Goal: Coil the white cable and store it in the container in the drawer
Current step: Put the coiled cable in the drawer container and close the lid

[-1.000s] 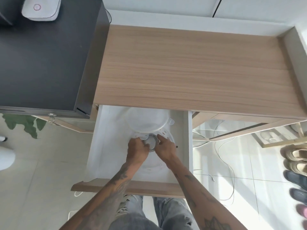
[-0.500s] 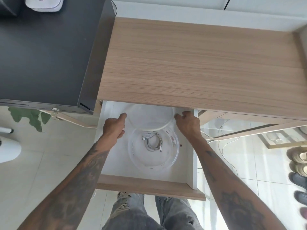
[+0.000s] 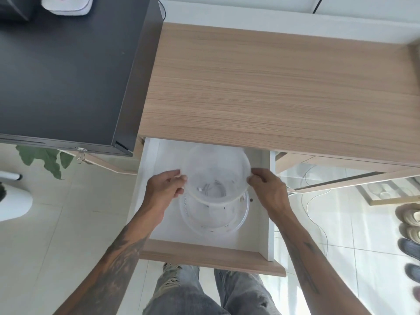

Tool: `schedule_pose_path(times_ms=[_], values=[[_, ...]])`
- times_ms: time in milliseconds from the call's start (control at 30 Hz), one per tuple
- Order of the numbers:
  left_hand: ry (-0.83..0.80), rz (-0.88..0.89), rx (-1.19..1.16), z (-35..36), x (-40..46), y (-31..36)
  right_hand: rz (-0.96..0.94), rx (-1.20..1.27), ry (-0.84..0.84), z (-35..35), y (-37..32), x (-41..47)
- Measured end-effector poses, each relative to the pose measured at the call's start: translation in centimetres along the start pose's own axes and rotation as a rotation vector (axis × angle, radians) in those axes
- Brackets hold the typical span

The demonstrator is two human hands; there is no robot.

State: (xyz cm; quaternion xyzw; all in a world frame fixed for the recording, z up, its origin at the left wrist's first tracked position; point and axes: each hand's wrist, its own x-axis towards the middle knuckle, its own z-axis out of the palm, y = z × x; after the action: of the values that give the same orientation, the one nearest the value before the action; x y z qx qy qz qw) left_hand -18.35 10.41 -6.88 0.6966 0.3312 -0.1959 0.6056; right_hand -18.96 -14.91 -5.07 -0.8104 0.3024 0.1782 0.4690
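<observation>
The white drawer stands pulled out below the wooden desk top. In it sits a round clear plastic container. The coiled white cable lies inside it, seen dimly through the lid. A round translucent lid is held tilted above the container, shifted toward the back. My left hand pinches the lid's left rim and my right hand pinches its right rim.
The wooden desk top overhangs the drawer's back. A black cabinet with a white device stands at the left. Loose cables lie on the tiled floor at the right, shoes beyond. The drawer front faces my legs.
Both hands let go of the coiled cable in the container, reached to the lid at the drawer's back, took it by both rims and brought it forward over the container.
</observation>
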Motion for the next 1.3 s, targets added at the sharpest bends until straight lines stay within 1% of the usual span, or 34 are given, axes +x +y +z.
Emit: schedule_pose_path(times_ms=[67, 133, 267, 400, 567, 767, 900, 1000, 1100, 1200, 1300], values=[[0.004, 0.011, 0.135, -0.3, -1.5, -1.9, 0.027, -0.012, 0.001, 0.2, 1.5, -2.3], [0.04, 0.031, 0.23, -0.2, -2.7, -3.6, 0.046, -0.028, 0.029, 0.7, 2.8, -4.0], [0.124, 0.126, 0.341, 0.8, -4.2, -5.0, 0.036, -0.011, 0.087, 1.6, 4.2, -5.5], [0.167, 0.139, 0.317, 1.4, -4.5, -4.9, 0.029, -0.022, 0.077, 1.6, 4.5, -5.7], [0.193, 0.134, 0.296, 0.5, -3.9, -4.9, -0.001, -0.061, 0.032, 1.6, 4.4, -5.5], [0.089, 0.149, 0.339, 0.2, -3.2, -4.5, 0.035, -0.064, -0.045, 1.3, 4.2, -4.7], [0.042, 0.116, 0.362, 0.0, -2.8, -4.2, 0.017, -0.043, -0.099, 1.0, 4.2, -4.5], [0.049, 0.111, 0.316, 0.2, -2.7, -4.5, 0.021, 0.003, -0.064, 1.2, 4.6, -4.7], [0.104, 0.129, 0.296, 0.4, -2.6, -4.7, 0.03, 0.044, -0.004, 1.9, 4.7, -4.7], [0.099, 0.153, 0.341, 0.2, -2.1, -4.5, 0.017, -0.015, 0.018, 2.2, 4.3, -4.0], [0.054, 0.193, 0.415, 0.1, -1.3, -3.7, -0.054, -0.115, -0.002, 2.3, 3.7, -2.9]])
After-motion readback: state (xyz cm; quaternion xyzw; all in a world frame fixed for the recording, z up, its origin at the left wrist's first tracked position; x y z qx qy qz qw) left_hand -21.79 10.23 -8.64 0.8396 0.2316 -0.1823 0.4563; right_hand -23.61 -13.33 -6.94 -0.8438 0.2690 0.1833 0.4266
